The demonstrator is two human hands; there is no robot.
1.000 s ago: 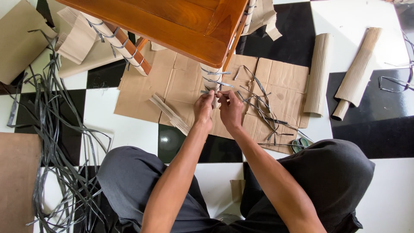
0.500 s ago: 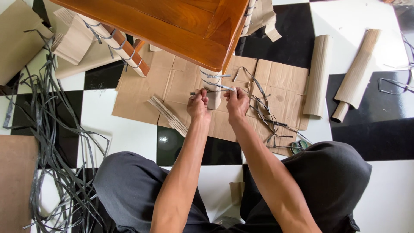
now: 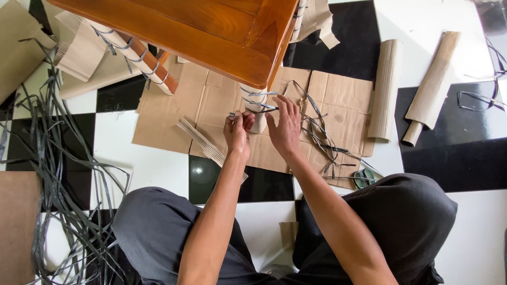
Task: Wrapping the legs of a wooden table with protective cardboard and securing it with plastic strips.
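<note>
A wooden table (image 3: 211, 31) stands over flattened cardboard (image 3: 211, 105). Its near leg (image 3: 253, 105) is wrapped in corrugated paper and tied with dark plastic straps. My left hand (image 3: 237, 132) is closed on the end of one dark strap (image 3: 248, 112) at the leg's left side. My right hand (image 3: 285, 126) has its fingers spread, resting against the leg's right side with the strap under the fingertips. Another wrapped, strapped leg (image 3: 142, 58) shows at the upper left.
A big tangle of dark straps (image 3: 58, 174) lies on the checkered floor at left. Loose strap offcuts (image 3: 322, 137) and green-handled scissors (image 3: 364, 177) lie right of my hands. Two rolls of corrugated paper (image 3: 383, 89) (image 3: 430, 87) lie at right. My knees fill the foreground.
My hands moved from together to apart, pulling the strap taut across the leg. Now the right hand has opened its fingers against the leg, while the left still grips the strap end.
</note>
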